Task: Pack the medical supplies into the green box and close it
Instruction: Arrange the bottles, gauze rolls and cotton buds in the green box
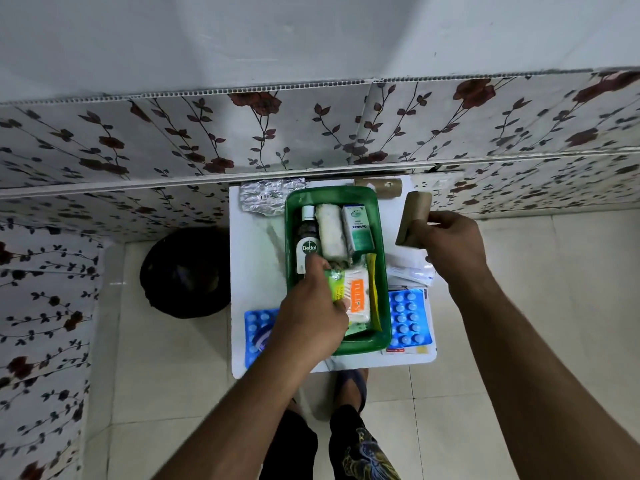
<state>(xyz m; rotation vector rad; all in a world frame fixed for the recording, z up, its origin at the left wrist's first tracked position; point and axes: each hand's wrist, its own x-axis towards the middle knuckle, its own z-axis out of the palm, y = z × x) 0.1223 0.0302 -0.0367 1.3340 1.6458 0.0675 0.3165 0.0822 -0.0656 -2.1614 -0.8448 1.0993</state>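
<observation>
Two hands work over the small white table (258, 258) in the head view. I see my left hand (313, 311) reaching into the green box (382, 271), fingers closed on a cotton-swab packet (356, 299); the hand hides the packet's left part and much of a blue blister sheet (254, 332). My right hand (453, 245) grips a brown bandage roll (414, 216), held just right of the box. The box's long axis runs away from me; the Dettol bottle (306, 242), white roll (330, 233) and Optibex carton (358, 230) lie along it beyond my left hand. A second blue blister sheet (408, 318) lies below my right hand, partly under the box rim. Bare tabletop remains left of the box.
</observation>
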